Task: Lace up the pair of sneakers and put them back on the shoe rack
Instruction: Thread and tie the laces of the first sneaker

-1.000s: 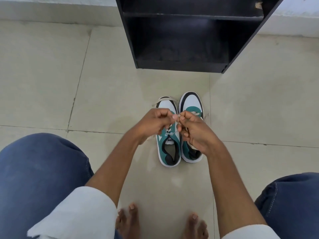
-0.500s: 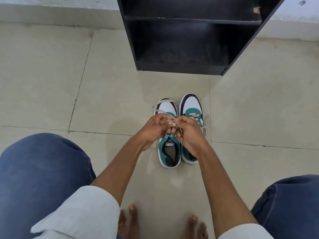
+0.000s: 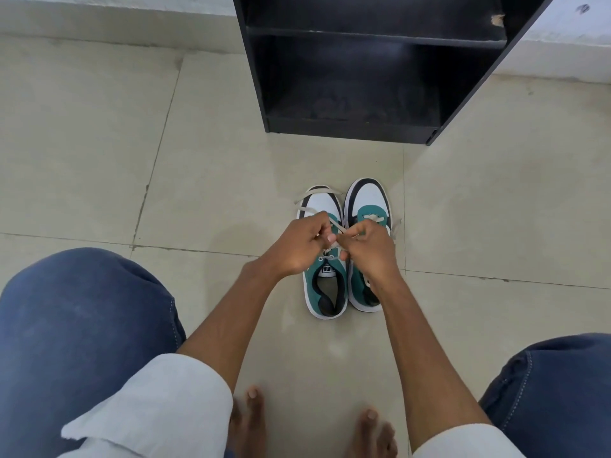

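We take the black shoe rack [image 3: 347,130] as our landmark: the pair of sneakers stands on the tiled floor [image 3: 99,143] just in front of its bottom shelf, toes pointing towards it, the two shoes side by side and touching.

Our left hand [image 3: 297,249] and right hand [image 3: 370,249] meet over the left sneaker [image 3: 325,285], the one farther from the rack's right-hand post. Each hand is closed in a pinch on a strand of the white shoelace [image 3: 334,226], and the two strands cross between our fingertips, so we judge we are working the lace across the upper eyelets. A loose length of it loops over the toe, on the side nearer the rack.

To do this well, we keep both strands evenly taut, feed each tip cleanly through its eyelet, and draw the slack from the toe end before tying. We hold the tongue flat so the lace does not bunch.

The right sneaker [image 3: 367,206] shows lace at its lower eyelets; whether it is fully laced we cannot tell, since our right hand covers its middle. Neither shoe is on the rack yet.
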